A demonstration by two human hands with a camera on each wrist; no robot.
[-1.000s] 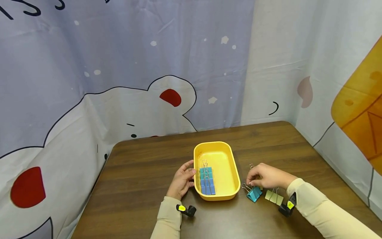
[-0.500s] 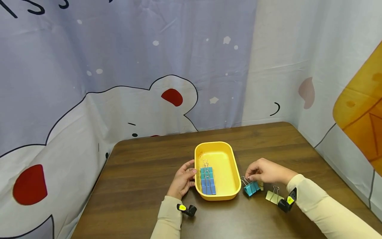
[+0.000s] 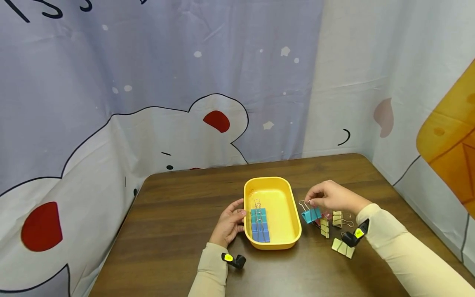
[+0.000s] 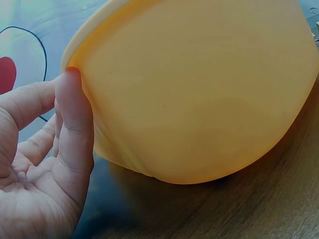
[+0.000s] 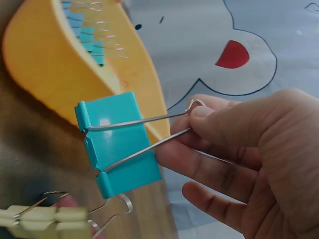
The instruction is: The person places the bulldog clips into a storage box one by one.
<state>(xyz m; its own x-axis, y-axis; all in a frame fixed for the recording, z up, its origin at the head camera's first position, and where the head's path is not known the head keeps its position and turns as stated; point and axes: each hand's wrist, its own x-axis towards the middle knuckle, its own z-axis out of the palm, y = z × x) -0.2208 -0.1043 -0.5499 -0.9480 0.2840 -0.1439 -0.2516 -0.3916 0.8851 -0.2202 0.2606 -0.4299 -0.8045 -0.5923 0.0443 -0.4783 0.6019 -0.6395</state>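
My left hand [image 3: 227,225] holds the left side of the yellow plastic tray [image 3: 272,246], its thumb at the rim. Several teal and blue binder clips [image 3: 260,225] lie in a row along the tray's left side, wire handles up. Just right of the tray, my right hand [image 3: 335,197] pinches a wire handle of a teal binder clip [image 5: 122,144] between thumb and fingers. That clip hangs in the air by the tray's right rim, its body pointing away from the fingers. In the left wrist view the tray's outer wall [image 4: 199,99] hides the clips inside.
Pale yellow binder clips [image 3: 343,248] lie loose on the brown wooden table [image 3: 185,231] under and near my right hand. A pinkish-red clip [image 3: 326,215], partly hidden, lies among them. A printed curtain [image 3: 178,136] hangs behind the table.
My right hand has lifted the teal binder clip off the table, raising it up and slightly away from me. More of the loose clips show beneath. The left hand stays on the tray.
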